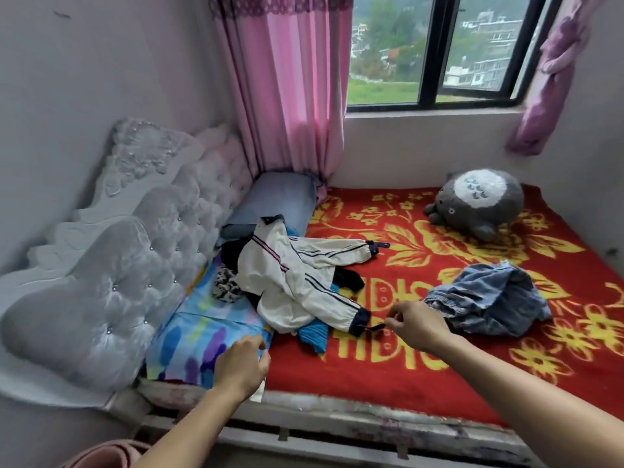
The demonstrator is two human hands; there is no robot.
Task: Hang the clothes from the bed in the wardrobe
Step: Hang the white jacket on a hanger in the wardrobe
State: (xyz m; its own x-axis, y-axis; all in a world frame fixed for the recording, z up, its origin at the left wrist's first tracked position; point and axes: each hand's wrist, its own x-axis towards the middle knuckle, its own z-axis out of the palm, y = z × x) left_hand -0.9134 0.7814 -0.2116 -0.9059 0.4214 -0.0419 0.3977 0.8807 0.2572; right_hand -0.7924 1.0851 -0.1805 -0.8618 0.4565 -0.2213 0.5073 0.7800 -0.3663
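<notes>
Two hands reach over the bed's front edge. The left hand, fingers loosely spread and empty, is by the sheet at the front-left corner. The right hand pinches the cuff strap of the white, dark-striped jacket, crumpled over other clothes near the headboard side. Jeans lie bunched just beside it. This looks like an early stage: everything awaits hanging, and no wardrobe is in view.

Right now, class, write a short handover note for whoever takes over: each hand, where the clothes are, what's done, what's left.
Left hand: open, at the colourful sheet, holding nothing.
Right hand: fingers pinch the cuff strap of the white jacket.
Clothes: jacket tops a pile near the headboard; denim garment lies beside the right hand, on the red blanket.
Done: nothing seen hung; wardrobe out of view.
Left: hang every garment.
</notes>
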